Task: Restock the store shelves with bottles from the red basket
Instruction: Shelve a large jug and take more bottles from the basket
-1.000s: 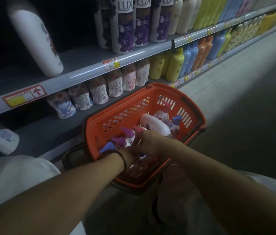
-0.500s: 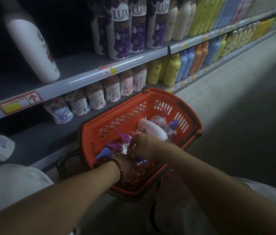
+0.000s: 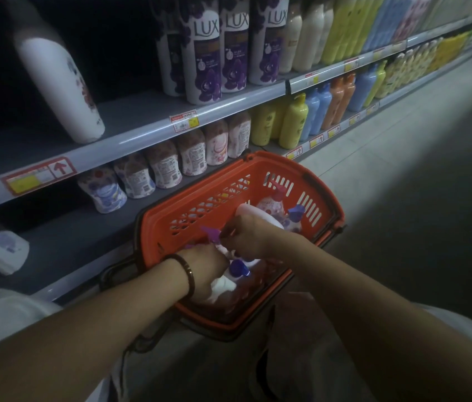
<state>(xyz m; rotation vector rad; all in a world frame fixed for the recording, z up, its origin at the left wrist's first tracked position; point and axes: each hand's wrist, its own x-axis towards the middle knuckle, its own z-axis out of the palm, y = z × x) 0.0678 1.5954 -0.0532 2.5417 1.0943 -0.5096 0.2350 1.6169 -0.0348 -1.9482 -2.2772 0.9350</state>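
**Both hands down in the red basket**

Set close against the edge of the lower shelf (image 3: 84, 236): the red basket (image 3: 153, 236), holding several pump bottles. At the near-left corner of the basket, the left hand (image 3: 204, 264), bent down over a white bottle (image 3: 224, 285). Fingers hidden there, so cannot tell whether gripping or only resting. Near the middle of the basket, the right hand (image 3: 248, 233), fingertips drawn together in a pinch on the purple pump (image 3: 211, 232) of another bottle. Toward the far side of the basket, more bottles (image 3: 272, 204) lying loose. Behind the basket, a row of small floral bottles (image 3: 165, 169). Higher above the basket, tall Lux bottles (image 3: 204, 56).
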